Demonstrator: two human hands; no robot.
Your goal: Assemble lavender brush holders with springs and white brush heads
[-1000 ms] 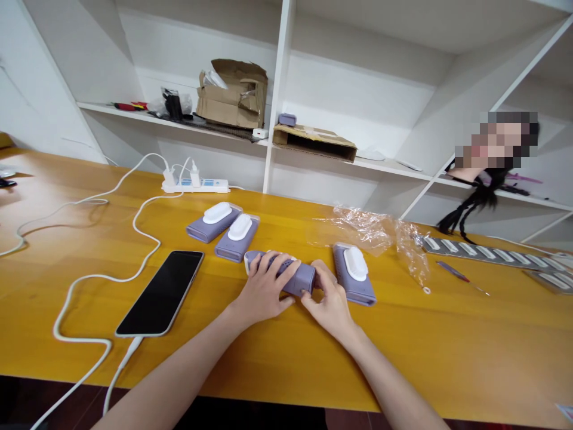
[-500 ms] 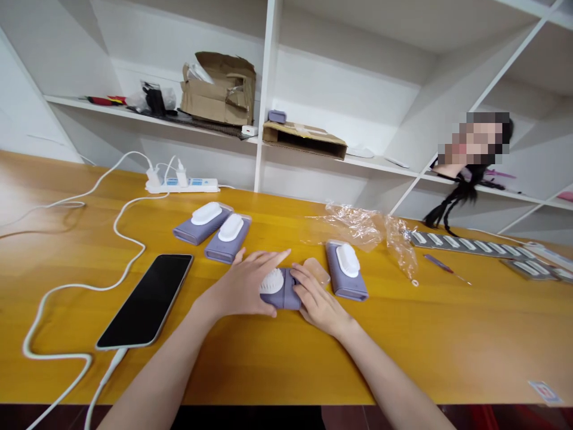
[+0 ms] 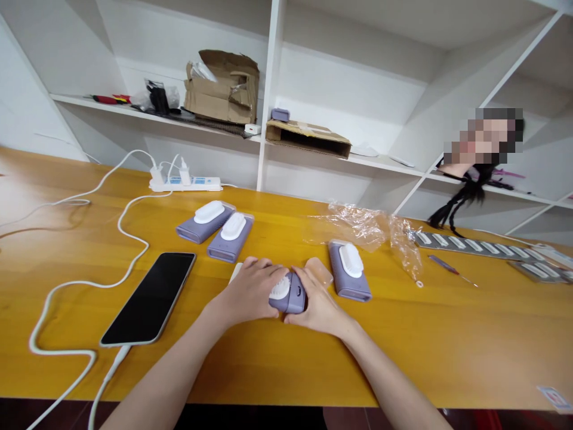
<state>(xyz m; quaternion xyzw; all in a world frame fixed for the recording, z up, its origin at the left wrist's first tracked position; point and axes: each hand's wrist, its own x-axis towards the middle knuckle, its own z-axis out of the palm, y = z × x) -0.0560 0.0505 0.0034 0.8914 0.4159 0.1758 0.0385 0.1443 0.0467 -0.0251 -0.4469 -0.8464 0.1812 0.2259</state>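
Note:
Both hands are on a purple handheld device [image 3: 290, 301] with a white bristled brush head [image 3: 280, 289], low over the middle of the table. My left hand [image 3: 255, 291] wraps over its left part, hiding much of it. My right hand [image 3: 316, 301] grips its right end, fingers behind and thumb at the front, beside a small dark slot. A clear plastic cover [image 3: 319, 272] lies just behind my right hand. A similar purple device [image 3: 350, 269] with a white oval top lies to the right. Two more such purple devices [image 3: 230, 237] lie behind my left hand.
A phone [image 3: 150, 298] with a white cable lies at left, a power strip [image 3: 185, 184] behind it. Clear plastic bags [image 3: 358, 224], a screwdriver [image 3: 452, 270] and a strip of white parts [image 3: 474, 246] lie at right. White shelves [image 3: 264, 170] stand behind, with a mannequin head [image 3: 481, 140].
My right hand has shifted its grip, with its thumb now at the device's front edge. The device's right end has tilted, showing a dark slot. My left hand has closed further over the brush head.

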